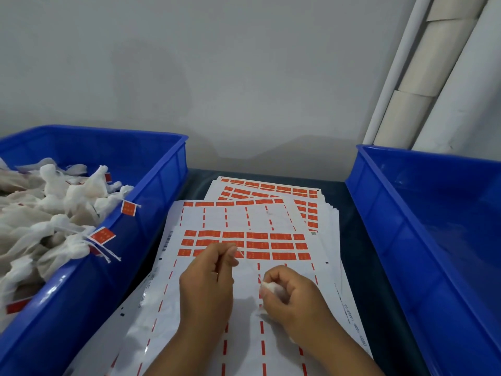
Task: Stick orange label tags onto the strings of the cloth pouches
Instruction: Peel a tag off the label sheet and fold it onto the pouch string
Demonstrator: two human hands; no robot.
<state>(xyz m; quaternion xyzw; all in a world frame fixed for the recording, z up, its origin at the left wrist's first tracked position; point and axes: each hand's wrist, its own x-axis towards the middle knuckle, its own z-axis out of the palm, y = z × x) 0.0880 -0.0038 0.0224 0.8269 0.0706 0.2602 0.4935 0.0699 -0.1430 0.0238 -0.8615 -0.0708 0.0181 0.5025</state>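
- Left bin (151, 191), 9 o'clock: many pouches (54, 202) already tagged.
- My right hand (292, 297) grips an untagged pouch (267, 287).
- My left hand (208, 280) pinches its string (240, 252) over the sheet (244, 245); rows of labels remain.

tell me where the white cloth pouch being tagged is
In the head view, the white cloth pouch is lower centre, gripped in the right hand over the white label sheet, beside the left hand.

Showed two bare forearms entering from the lower edge, no sleeves, no gloves. Left hand (207, 283) and right hand (290, 297) both uncovered, with short, plain nails on the fingers (230, 252). Wore no watch or bracelet at either wrist; rings, if any, too blurred to tell.
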